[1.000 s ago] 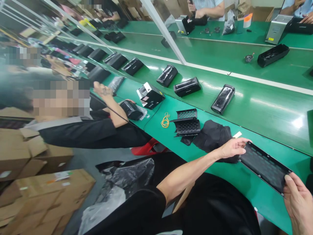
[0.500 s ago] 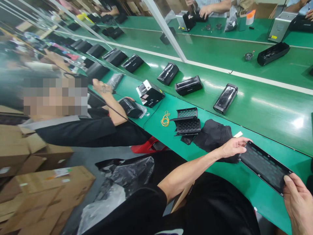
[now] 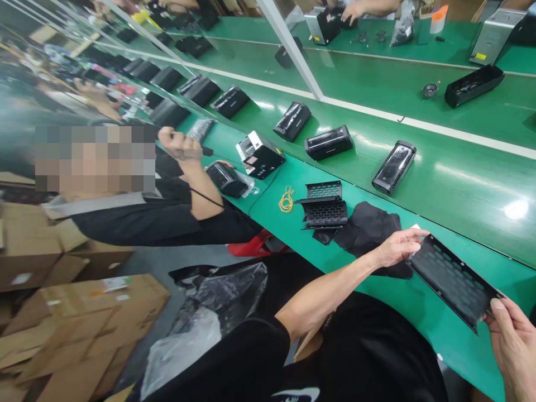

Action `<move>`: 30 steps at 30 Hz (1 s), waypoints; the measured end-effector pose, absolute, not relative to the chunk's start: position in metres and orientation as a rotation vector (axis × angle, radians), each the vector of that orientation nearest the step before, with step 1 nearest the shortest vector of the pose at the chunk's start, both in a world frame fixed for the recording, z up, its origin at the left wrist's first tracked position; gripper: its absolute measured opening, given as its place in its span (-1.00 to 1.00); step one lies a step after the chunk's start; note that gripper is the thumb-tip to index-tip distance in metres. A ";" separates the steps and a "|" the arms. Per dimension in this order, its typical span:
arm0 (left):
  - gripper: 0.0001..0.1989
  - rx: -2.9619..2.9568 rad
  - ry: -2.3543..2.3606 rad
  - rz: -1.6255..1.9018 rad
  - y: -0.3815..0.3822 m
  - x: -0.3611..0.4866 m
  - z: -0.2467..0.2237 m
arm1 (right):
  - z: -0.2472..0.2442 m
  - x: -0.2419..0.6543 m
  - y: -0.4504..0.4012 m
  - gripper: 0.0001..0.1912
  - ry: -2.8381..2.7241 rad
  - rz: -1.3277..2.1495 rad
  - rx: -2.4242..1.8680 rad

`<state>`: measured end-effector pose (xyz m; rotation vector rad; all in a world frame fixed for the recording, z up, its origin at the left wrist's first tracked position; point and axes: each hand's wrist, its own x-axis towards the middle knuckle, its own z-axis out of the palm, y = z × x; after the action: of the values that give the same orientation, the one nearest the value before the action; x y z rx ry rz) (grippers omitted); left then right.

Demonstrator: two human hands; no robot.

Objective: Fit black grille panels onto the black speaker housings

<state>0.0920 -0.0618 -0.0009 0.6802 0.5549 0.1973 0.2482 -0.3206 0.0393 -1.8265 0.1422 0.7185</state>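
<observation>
At the lower right of the frame, a person's two bare hands hold a black slotted panel [image 3: 454,285] aslant above a green workbench [image 3: 448,343]. The left hand [image 3: 396,248] pinches the panel's upper-left end between thumb and fingers; the right hand [image 3: 513,332] grips its lower-right end, thumb on the near face. Beside the left hand, right of center, lies dark cloth [image 3: 368,226], partly behind the forearm. Further left sit two slotted black covers [image 3: 325,213], then a yellow loop of cord [image 3: 286,200], near the center. Across the upper right runs a green belt [image 3: 464,184] bearing glossy black units [image 3: 393,166]. At left, a co-worker's dark sleeve [image 3: 171,226] reaches toward the bench. Cardboard boxes [image 3: 100,329] fill the lower left, beside clear plastic wrapping [image 3: 180,349].
</observation>
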 end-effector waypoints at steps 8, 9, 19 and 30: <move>-0.15 0.065 0.587 0.458 -0.088 0.089 0.003 | 0.055 0.214 -0.278 -0.38 0.129 0.640 -1.746; -0.09 0.030 0.578 0.472 -0.093 0.090 0.004 | 0.057 0.206 -0.269 -0.39 0.142 0.629 -1.730; -0.07 0.028 0.430 0.485 -0.096 0.084 0.012 | 0.031 0.171 -0.238 -0.31 0.045 0.933 -1.642; 0.06 -0.047 0.384 0.474 -0.058 0.063 0.005 | -0.017 0.271 -0.117 -0.14 -0.199 0.961 -1.864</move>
<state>0.0629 -0.0580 0.0045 -0.0474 0.3836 0.4743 0.2708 -0.1167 -0.0170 -1.8638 -0.1991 0.9609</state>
